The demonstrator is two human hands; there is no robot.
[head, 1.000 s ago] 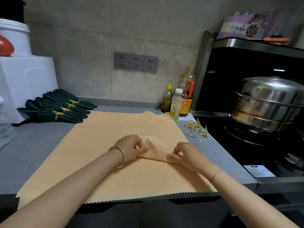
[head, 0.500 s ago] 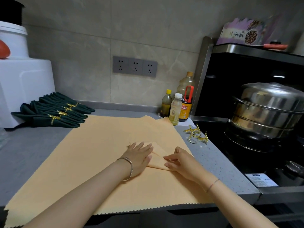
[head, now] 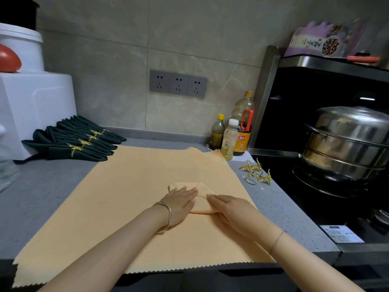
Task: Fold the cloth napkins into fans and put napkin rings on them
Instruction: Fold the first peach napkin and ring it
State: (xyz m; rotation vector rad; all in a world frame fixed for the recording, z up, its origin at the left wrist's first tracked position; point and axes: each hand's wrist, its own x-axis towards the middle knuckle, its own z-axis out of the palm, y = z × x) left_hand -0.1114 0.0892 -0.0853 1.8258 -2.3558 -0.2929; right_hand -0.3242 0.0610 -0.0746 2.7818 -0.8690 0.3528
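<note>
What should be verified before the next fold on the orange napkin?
1. Left hand flat on the folded section of the peach-orange cloth napkin: ok.
2. Right hand pressing the same fold: ok.
3. Gold wheat-ear metal napkin rings loose beside the cloth, right side: ok.
4. Napkin's near edge fully on grey stone countertop: not ok, overhangs.
5. Crease straight beneath hands: cannot tell.

The left hand [head: 181, 204] is laid flat, palm down, just below the centre of the frame, with its fingers [head: 189, 191] held straight and together and pointed toward the upper right. The right hand [head: 231, 209] is laid flat beside it, palm down, with its fingers [head: 212, 198] stretched toward the upper left. The fingertips of the two hands are seen near each other. The left forearm [head: 117, 245] is extended from the lower left corner, the right forearm [head: 305, 256] from the lower right.
</note>
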